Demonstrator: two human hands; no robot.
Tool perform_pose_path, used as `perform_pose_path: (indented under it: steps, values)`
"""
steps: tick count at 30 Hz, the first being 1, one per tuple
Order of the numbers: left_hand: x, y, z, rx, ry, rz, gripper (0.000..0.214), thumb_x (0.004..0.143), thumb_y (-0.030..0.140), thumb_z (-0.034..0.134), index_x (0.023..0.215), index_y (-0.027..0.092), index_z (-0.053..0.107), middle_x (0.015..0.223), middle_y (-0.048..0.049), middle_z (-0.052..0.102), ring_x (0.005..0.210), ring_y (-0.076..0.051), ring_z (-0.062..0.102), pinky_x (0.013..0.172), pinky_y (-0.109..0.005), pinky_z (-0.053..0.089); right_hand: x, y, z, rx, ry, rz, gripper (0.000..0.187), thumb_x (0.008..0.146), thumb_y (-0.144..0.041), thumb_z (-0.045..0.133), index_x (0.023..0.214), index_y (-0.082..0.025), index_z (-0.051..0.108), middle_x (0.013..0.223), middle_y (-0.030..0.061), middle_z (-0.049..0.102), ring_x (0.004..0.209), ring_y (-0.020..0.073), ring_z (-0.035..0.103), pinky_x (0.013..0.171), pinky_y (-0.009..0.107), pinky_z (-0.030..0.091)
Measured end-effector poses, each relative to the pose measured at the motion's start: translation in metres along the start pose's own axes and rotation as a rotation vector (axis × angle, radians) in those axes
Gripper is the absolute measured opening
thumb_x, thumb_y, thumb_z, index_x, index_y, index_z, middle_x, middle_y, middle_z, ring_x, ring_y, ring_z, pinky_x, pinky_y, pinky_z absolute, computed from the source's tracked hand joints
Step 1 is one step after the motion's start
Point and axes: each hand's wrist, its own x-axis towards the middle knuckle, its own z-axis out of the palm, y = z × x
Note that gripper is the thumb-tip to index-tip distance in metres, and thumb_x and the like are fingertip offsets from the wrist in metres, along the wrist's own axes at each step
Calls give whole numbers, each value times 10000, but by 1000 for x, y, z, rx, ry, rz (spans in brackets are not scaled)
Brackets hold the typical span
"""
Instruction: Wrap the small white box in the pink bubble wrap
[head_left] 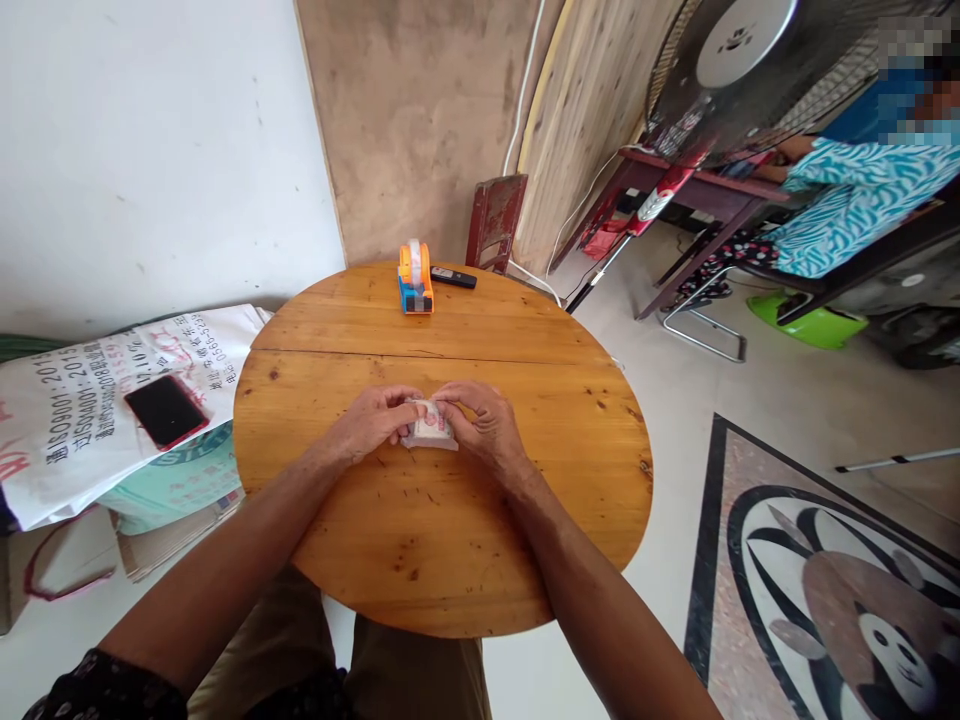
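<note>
A small white packet with reddish print (433,428), clear plastic showing along its lower edge, lies between my two hands above the middle of the round wooden table (420,560). My left hand (379,420) pinches its left side, thumb on top. On the other side, my right hand (484,425) grips the packet's right edge between thumb and bent fingers. Parts of the packet are hidden under the fingers. Farther back on the table stands an orange and blue tape dispenser (415,278) with a roll of tape in it.
Beside the dispenser lies a black remote-like object (454,278). A dark red chair (496,222) stands behind the table. To the left, a phone (166,411) rests on white printed sacks (97,400). A large fan (742,80) and a seated person (862,205) are at the right.
</note>
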Motion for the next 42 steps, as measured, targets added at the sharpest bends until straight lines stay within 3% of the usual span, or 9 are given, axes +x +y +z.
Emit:
perform_pose_path:
  steps: [9, 18, 26, 33, 36, 39, 42]
  values:
    - [-3, 1, -1, 53, -28, 43, 319, 714, 392, 666, 873, 116, 690, 586, 26, 538, 522, -87, 476, 477, -204, 366, -4, -1, -3, -48, -4, -92, 144, 864, -177, 614, 831, -240, 739, 898, 27, 763, 864, 189, 694, 826, 343, 433]
    - [-2, 2, 0, 42, 30, -13, 444, 734, 368, 669, 1077, 85, 665, 548, 41, 537, 485, -86, 451, 469, -211, 325, -7, 1, -4, -145, -14, -159, 130, 896, -221, 590, 894, -229, 719, 970, 52, 765, 917, 197, 690, 847, 362, 417]
    - [-2, 3, -1, 25, 7, 25, 453, 715, 398, 686, 1047, 89, 677, 583, 28, 557, 504, -93, 473, 465, -217, 337, -8, -5, -8, -209, -63, -146, 171, 902, -245, 559, 934, -261, 727, 1042, 59, 753, 964, 208, 669, 883, 389, 400]
    - [-3, 4, -1, 25, 2, 17, 424, 717, 393, 679, 1020, 96, 686, 570, 30, 549, 512, -94, 471, 463, -214, 329, -10, -6, -13, -269, -96, -236, 217, 848, -182, 564, 989, -258, 710, 1114, 69, 733, 992, 216, 661, 909, 416, 390]
    - [-3, 5, -1, 27, 13, 4, 414, 718, 380, 677, 1020, 97, 681, 572, 29, 557, 500, -89, 461, 456, -211, 319, -10, -4, -14, -160, -49, -185, 205, 870, -204, 561, 1004, -242, 712, 1133, 86, 725, 1016, 225, 666, 927, 424, 411]
    - [-2, 5, -1, 20, 20, -5, 397, 706, 364, 683, 1005, 103, 681, 554, 37, 546, 468, -80, 435, 445, -211, 292, -9, -1, -18, -7, -8, -44, 226, 898, -254, 547, 1065, -243, 700, 1162, 84, 709, 1103, 235, 641, 983, 425, 427]
    - [-1, 3, -1, 13, 13, 0, 394, 710, 367, 681, 1010, 111, 680, 538, 44, 537, 450, -74, 416, 449, -214, 279, -9, 2, -22, 124, -110, 93, 415, 870, -292, 583, 1283, -256, 594, 1279, 83, 648, 1177, 253, 602, 1010, 437, 448]
